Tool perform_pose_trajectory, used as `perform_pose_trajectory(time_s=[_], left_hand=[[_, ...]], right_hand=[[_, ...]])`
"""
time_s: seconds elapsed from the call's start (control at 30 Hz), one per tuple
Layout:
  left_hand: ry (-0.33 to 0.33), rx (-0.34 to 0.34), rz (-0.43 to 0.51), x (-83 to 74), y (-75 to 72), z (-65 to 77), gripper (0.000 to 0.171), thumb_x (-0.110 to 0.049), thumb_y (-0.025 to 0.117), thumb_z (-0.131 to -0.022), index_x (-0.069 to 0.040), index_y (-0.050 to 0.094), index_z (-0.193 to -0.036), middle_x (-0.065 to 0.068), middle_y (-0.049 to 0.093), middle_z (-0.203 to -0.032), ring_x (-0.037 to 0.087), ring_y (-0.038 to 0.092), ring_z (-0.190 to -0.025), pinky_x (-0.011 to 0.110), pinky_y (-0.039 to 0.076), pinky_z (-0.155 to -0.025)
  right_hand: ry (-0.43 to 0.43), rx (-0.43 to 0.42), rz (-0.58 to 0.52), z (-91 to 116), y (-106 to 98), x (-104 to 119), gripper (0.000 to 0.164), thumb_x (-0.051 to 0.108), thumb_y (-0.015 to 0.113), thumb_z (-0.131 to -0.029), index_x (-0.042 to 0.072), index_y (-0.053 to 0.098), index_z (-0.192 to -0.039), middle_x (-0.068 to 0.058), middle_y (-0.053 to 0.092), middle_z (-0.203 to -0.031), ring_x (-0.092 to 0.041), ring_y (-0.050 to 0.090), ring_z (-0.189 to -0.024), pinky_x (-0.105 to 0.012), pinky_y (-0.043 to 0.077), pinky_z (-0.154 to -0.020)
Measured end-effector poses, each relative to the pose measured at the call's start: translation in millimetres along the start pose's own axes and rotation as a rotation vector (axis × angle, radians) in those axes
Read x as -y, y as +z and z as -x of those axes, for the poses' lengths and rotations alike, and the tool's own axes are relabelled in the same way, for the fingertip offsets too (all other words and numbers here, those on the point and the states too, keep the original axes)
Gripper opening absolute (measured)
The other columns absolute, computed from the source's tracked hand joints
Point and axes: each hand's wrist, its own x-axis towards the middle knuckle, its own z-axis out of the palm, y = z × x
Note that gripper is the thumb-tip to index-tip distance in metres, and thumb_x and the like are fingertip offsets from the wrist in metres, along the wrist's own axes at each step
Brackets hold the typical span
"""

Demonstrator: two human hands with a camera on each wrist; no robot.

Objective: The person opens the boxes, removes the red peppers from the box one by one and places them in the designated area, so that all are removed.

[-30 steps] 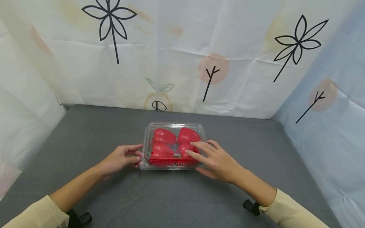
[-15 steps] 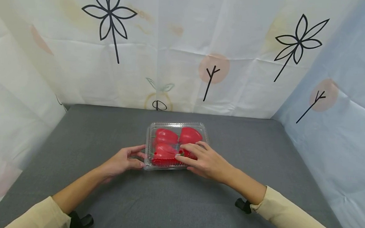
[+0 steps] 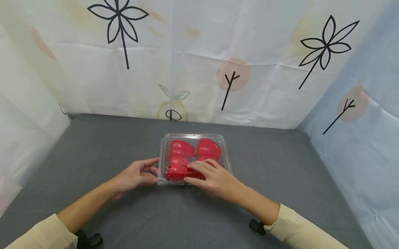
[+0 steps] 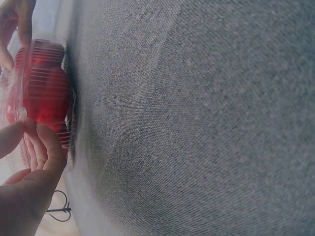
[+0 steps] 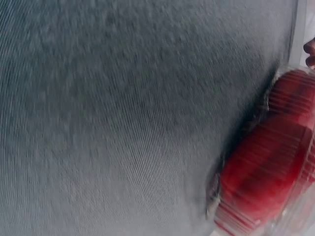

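Note:
A clear plastic clamshell container (image 3: pixel 226 150) stands on the grey table with its lid down. Inside are several glossy red rounded pieces (image 3: pixel 209 148) with bits of green stem, seemingly bell peppers. My left hand (image 3: pixel 134 176) holds the container's left edge; in the left wrist view its thumb and curled fingers meet at the rim (image 4: pixel 22 112). Over the front right of the lid lies my right hand (image 3: pixel 217 181), its fingers spread toward the front middle edge. In the right wrist view the red pieces (image 5: pixel 270 167) show through the ribbed side, and the right hand is out of view.
The grey cloth-covered table (image 3: pixel 187 221) extends around the container. A white curtain (image 3: pixel 189 56) with flower drawings hangs behind it, and cloth sides (image 3: pixel 385 123) close off the left and right. A black wrist mount (image 3: pixel 257 226) sits under the right sleeve.
My right hand has slid left and slightly down across the lid, from its right side to the front middle edge. The container and left hand have shifted slightly to the right.

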Motion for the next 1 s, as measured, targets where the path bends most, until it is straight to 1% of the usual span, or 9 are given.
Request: perform_pose_trajectory(time_s=[0.17,0.33,0.47,0.63,0.77,0.9,1.0], left_hand=[[-0.005,-0.003,-0.006,-0.7,0.6,-2.3,0.077,-0.008,0.067,-0.094,0.001,0.021,-0.156,0.018,0.057,-0.117,0.023,0.061,-0.098,0.033,0.055,-0.090],[-0.012,-0.010,0.001,0.8,1.9,-3.9,0.078,-0.010,0.067,-0.094,-0.001,0.021,-0.156,0.017,0.057,-0.119,0.024,0.061,-0.097,0.034,0.055,-0.090],[-0.017,0.009,0.011,4.3,3.6,-4.2,0.083,-0.014,0.069,-0.094,-0.004,0.017,-0.158,0.016,0.057,-0.121,0.023,0.061,-0.100,0.032,0.053,-0.090],[-0.019,0.046,0.074,7.8,4.7,-4.0,0.087,-0.014,0.069,-0.094,-0.007,0.011,-0.159,0.015,0.059,-0.118,0.024,0.063,-0.101,0.033,0.053,-0.093],[-0.029,0.048,0.116,8.0,5.5,-4.5,0.088,-0.014,0.069,-0.094,-0.009,0.011,-0.159,0.015,0.060,-0.116,0.027,0.064,-0.104,0.035,0.052,-0.095],[-0.042,0.048,0.144,8.4,6.4,-5.3,0.088,-0.013,0.069,-0.094,-0.011,0.010,-0.159,0.014,0.062,-0.115,0.030,0.066,-0.107,0.036,0.052,-0.096],[-0.040,0.056,0.172,9.7,7.0,-5.9,0.087,-0.012,0.068,-0.095,-0.011,0.009,-0.159,0.014,0.063,-0.114,0.030,0.066,-0.108,0.037,0.052,-0.096]], right_hand=[[0.020,0.018,0.013,-2.7,2.7,3.8,0.054,0.024,0.087,-0.076,0.021,0.068,-0.127,-0.012,0.056,-0.137,-0.027,0.050,-0.128,-0.044,0.045,-0.103],[0.021,0.030,0.027,-8.6,2.9,5.2,0.048,0.025,0.086,-0.077,0.021,0.070,-0.123,-0.011,0.057,-0.137,-0.027,0.049,-0.130,-0.044,0.045,-0.103],[0.014,0.030,0.029,-13.3,3.2,6.5,0.041,0.025,0.084,-0.080,0.019,0.072,-0.119,-0.010,0.058,-0.136,-0.026,0.048,-0.131,-0.043,0.044,-0.103],[-0.010,-0.004,0.035,-19.1,6.3,8.3,0.036,0.025,0.084,-0.079,0.015,0.073,-0.112,-0.010,0.060,-0.132,-0.025,0.051,-0.128,-0.040,0.047,-0.100],[-0.022,-0.039,0.047,-23.1,9.0,9.2,0.031,0.025,0.085,-0.079,0.013,0.074,-0.106,-0.010,0.062,-0.128,-0.024,0.053,-0.125,-0.039,0.049,-0.098],[-0.014,-0.059,0.049,-27.0,11.9,9.9,0.028,0.026,0.085,-0.079,0.012,0.075,-0.101,-0.009,0.064,-0.126,-0.023,0.055,-0.122,-0.037,0.049,-0.097],[0.010,-0.074,0.015,-28.9,14.3,10.4,0.027,0.026,0.086,-0.078,0.012,0.076,-0.098,-0.009,0.064,-0.123,-0.022,0.057,-0.119,-0.035,0.049,-0.098]])
